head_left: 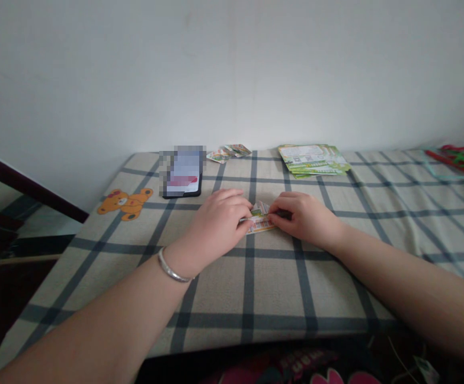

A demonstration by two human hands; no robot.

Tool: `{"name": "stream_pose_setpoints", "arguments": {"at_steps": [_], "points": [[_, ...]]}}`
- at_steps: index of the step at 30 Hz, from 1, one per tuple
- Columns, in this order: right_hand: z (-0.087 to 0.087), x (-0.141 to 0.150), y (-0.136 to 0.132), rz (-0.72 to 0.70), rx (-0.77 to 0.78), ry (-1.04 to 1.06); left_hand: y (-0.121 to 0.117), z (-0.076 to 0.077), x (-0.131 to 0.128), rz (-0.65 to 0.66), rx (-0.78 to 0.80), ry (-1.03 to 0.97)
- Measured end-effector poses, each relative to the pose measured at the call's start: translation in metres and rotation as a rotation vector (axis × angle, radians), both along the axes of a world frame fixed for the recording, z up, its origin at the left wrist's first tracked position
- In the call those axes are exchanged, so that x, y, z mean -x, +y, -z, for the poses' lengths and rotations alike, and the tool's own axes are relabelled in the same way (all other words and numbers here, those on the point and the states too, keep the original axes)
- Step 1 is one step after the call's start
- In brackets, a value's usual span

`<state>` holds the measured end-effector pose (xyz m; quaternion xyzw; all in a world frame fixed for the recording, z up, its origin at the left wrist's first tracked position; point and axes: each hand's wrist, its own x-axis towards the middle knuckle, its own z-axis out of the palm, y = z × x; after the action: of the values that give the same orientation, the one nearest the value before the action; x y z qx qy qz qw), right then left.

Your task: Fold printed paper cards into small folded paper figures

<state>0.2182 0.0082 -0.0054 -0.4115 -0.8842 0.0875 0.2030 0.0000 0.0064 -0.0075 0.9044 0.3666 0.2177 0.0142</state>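
Note:
A small printed paper piece (261, 218), green, white and pink, lies on the checked tablecloth (256, 277) at the middle of the table. My left hand (216, 224), with a silver bangle at the wrist, pinches its left edge with curled fingers. Pressing on its right edge is my right hand (304, 217), fingers closed together. The two hands nearly meet over the paper, and part of it is folded up between them.
A phone (182, 173) lies at the back left, small folded paper pieces (229, 153) behind it, a stack of green leaflets (314, 159) at the back centre. Red and green strips (460, 160) lie far right. A bear print (126, 202) marks the cloth's left. The wall is close behind.

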Motion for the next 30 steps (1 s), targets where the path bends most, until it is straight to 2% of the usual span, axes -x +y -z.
{"name": "stream_pose_setpoints", "arguments": {"at_steps": [9,14,18,23,30], "points": [[0.001,0.006,0.001,0.058,-0.017,-0.017,0.009,0.011,-0.004,-0.049,-0.021,-0.066],[0.001,0.009,0.002,0.115,-0.021,-0.046,0.008,0.009,-0.006,-0.085,-0.050,-0.072],[0.001,0.010,0.003,0.124,-0.032,-0.078,0.009,0.009,-0.007,-0.077,-0.051,-0.082],[0.001,0.011,0.001,0.201,-0.041,-0.126,0.011,0.010,-0.007,-0.073,-0.044,-0.074],[0.000,0.014,0.001,0.196,-0.036,-0.124,0.007,0.005,-0.008,-0.095,-0.020,0.005]]}}
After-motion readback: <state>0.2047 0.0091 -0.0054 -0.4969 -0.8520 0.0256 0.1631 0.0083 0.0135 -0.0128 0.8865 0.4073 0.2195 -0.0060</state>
